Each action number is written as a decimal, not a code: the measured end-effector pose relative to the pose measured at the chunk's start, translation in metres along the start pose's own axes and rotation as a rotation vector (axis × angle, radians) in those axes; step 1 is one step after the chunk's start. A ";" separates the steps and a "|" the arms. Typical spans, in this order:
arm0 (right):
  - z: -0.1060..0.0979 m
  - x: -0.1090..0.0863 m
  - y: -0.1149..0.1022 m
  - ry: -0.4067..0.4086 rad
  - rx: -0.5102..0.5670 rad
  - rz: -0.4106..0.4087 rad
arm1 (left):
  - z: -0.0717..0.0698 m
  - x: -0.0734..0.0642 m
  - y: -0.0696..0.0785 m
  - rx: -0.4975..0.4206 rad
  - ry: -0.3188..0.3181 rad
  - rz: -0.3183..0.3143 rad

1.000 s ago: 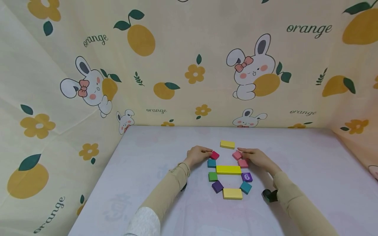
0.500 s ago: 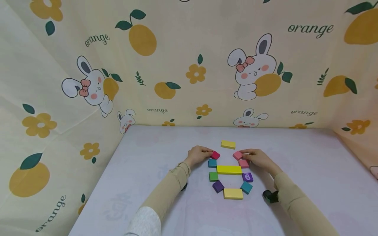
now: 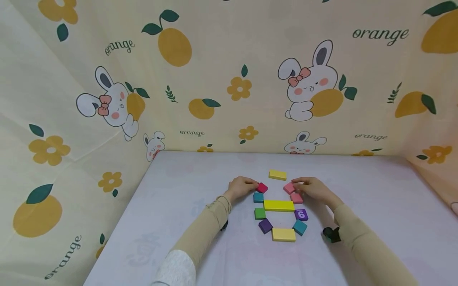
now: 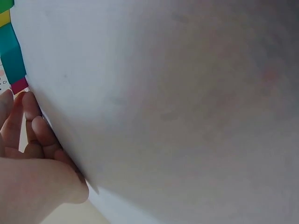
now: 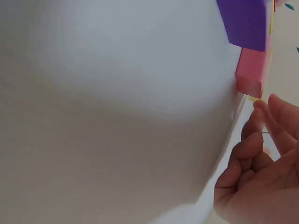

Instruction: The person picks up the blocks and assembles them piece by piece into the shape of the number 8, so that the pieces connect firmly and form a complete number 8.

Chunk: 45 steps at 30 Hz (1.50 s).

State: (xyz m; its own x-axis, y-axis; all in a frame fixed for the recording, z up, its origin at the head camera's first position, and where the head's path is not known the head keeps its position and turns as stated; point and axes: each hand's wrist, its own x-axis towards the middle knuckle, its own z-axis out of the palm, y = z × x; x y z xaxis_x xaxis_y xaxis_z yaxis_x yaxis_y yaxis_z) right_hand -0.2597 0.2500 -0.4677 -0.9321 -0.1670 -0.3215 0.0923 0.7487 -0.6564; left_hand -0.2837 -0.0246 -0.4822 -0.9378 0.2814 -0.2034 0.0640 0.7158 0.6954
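Observation:
In the head view my left hand pinches the left corner of a red block between fingertips and thumb. A sliver of that red block shows beyond the fingers in the left wrist view. Across from it, my right hand has its index finger and thumb at the right corner of the upper pink block. A second pink block lies just below it. In the right wrist view the remaining fingers of the right hand are curled, and the upper pink block is hidden.
A long yellow block lies mid-pattern. Around it lie teal, green and dark purple blocks, a purple block marked 6, another teal block and pale yellow blocks at the front and back.
The right index finger has drawn back from over the upper pink block to its corner, and the hand has risen slightly. The left hand stays at the red block. The head view has shifted slightly.

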 end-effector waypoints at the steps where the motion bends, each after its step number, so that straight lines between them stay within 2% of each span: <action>1: -0.001 0.002 -0.001 0.012 -0.009 0.000 | 0.000 0.000 0.000 0.000 -0.002 0.000; 6: -0.006 0.012 -0.011 0.061 -0.038 0.004 | 0.001 0.000 0.000 0.001 -0.013 -0.006; 12: -0.007 0.023 -0.022 0.106 -0.094 -0.047 | 0.001 0.000 0.000 0.004 -0.017 -0.001; 19: 0.003 0.037 -0.028 0.113 -0.071 -0.053 | 0.001 0.000 0.000 -0.014 -0.021 -0.020; 24: 0.008 0.039 -0.032 0.127 -0.063 -0.080 | 0.003 0.002 0.000 -0.013 -0.016 -0.017; 30: 0.010 0.042 -0.033 0.157 -0.081 -0.047 | 0.006 0.005 -0.002 -0.008 -0.012 -0.008; 35: 0.011 0.043 -0.033 0.146 -0.068 -0.021 | 0.006 0.004 -0.002 -0.004 -0.015 -0.007; 45: 0.011 0.041 -0.033 0.067 -0.020 -0.009 | 0.002 0.002 0.000 0.005 -0.010 -0.018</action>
State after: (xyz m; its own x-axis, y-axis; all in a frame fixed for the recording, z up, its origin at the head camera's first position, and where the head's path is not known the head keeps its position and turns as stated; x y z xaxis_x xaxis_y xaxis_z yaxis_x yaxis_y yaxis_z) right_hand -0.2974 0.2112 -0.4669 -0.9542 -0.1308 -0.2692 0.0778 0.7603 -0.6449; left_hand -0.2845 -0.0222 -0.4840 -0.9353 0.2749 -0.2228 0.0489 0.7239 0.6882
